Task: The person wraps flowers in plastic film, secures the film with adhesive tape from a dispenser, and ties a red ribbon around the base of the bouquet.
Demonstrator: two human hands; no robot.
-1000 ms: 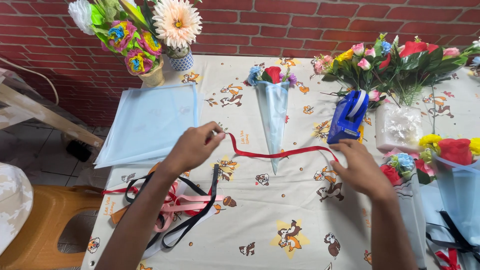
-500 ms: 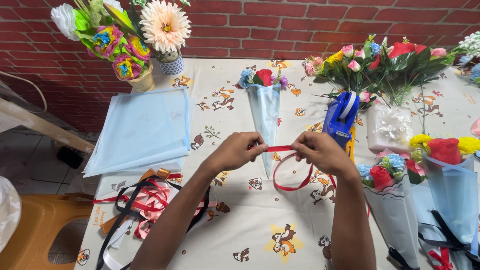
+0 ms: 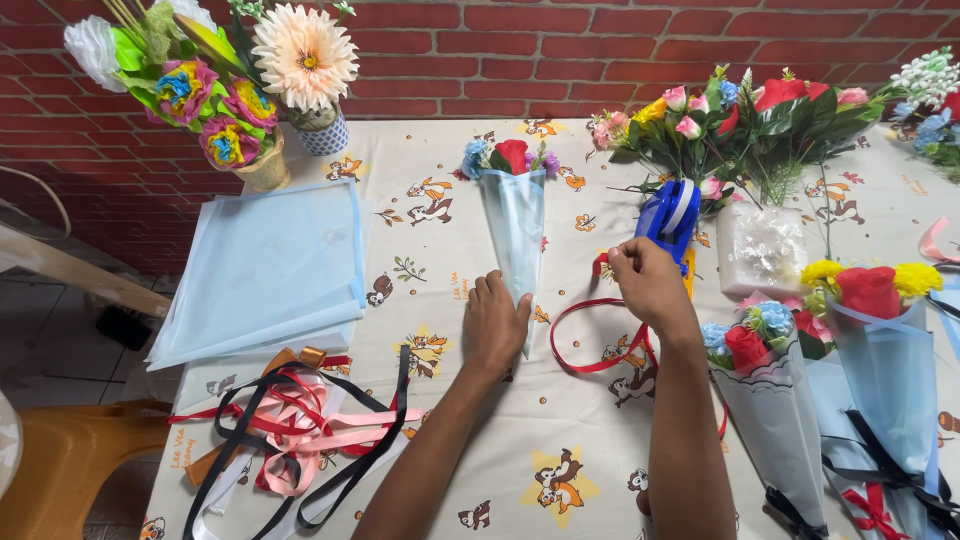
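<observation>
We see the red ribbon [image 3: 590, 345] looped at table centre, one end pinched in the closed fingers of the right hand [image 3: 645, 285], while at its nine o'clock the left hand [image 3: 495, 325] rests open-fingered against the pale blue bouquet cone [image 3: 515, 235].

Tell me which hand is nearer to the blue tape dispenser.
Right. The right hand is just below the blue tape dispenser, almost touching it; the left hand rests farther left, on the wrapped bouquet cone.
</observation>
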